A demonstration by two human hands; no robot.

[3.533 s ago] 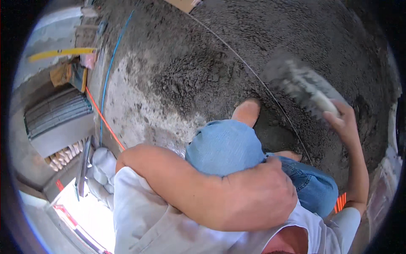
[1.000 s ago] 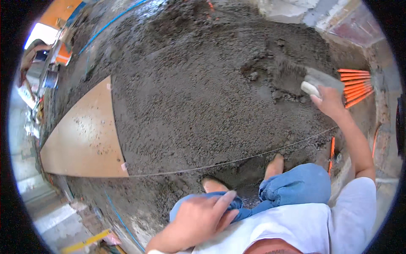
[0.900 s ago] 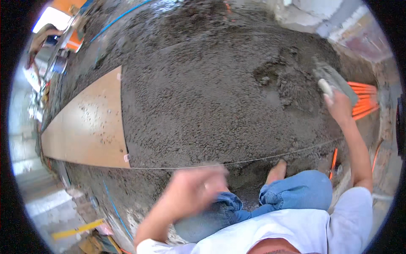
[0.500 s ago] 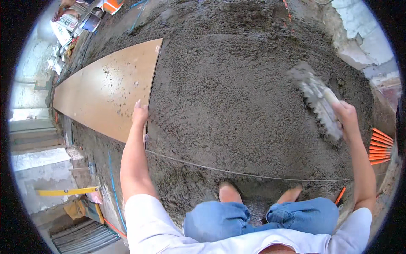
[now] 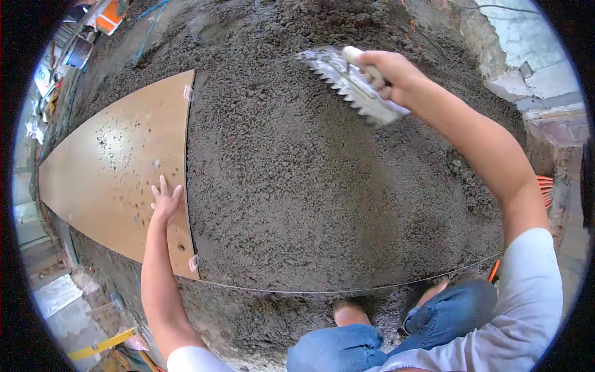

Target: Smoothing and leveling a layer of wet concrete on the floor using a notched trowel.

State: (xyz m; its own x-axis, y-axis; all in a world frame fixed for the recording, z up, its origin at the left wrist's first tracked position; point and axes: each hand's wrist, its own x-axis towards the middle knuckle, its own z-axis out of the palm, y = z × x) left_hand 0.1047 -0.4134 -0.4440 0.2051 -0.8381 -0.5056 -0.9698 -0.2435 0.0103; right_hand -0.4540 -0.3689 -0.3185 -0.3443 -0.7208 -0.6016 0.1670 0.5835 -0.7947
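My right hand (image 5: 395, 75) is wrapped round the pale handle of a notched trowel (image 5: 365, 99). The trowel's toothed metal plate is at the far middle, over the grey mortar bed (image 5: 297, 180); whether it touches the mortar I cannot tell. My left hand (image 5: 165, 201) lies with fingers spread on a large wood-coloured tile (image 5: 124, 149), close to its right edge. Mortar crumbs are scattered over the tile. Small clear clips (image 5: 193, 263) sit at the tile's right-hand corners.
A taut string (image 5: 297, 291) runs along the near side of the mortar, in front of my feet. Orange strips (image 5: 545, 189) lie at the right. A yellow level (image 5: 102, 344) is at the lower left. Broken masonry (image 5: 520, 71) borders the far right.
My right hand has swept the trowel from the right to the far middle, leaving smoother mortar. My left hand has shifted from the tile's edge onto its face, fingers now spread. The view has shifted.
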